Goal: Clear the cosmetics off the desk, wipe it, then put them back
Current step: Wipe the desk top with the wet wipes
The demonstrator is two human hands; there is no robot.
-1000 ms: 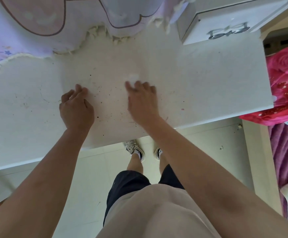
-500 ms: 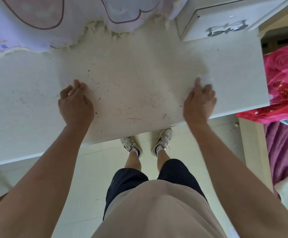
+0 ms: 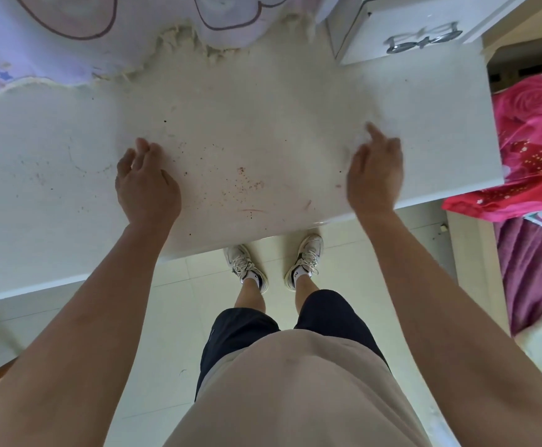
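The white desk top [image 3: 263, 101] carries no cosmetics; reddish specks and streaks [image 3: 243, 185] mark its middle. My left hand [image 3: 145, 185] rests palm down on the desk left of the stains and holds nothing. My right hand [image 3: 376, 175] presses down near the desk's front right. A small white tissue [image 3: 358, 138] shows as a blur at its fingertips; most of it is hidden under the hand.
A white drawer unit [image 3: 376, 30] with a silver bow handle [image 3: 421, 40] stands at the back right. A lilac fringed cloth [image 3: 101, 30] drapes over the back left. Pink rose bedding [image 3: 534, 140] lies beside the desk's right edge. My sneakers [image 3: 305, 259] stand on pale floor tiles.
My right hand slid with the tissue from the desk's middle to its right part, crossing the stained patch. The left hand stayed where it was.
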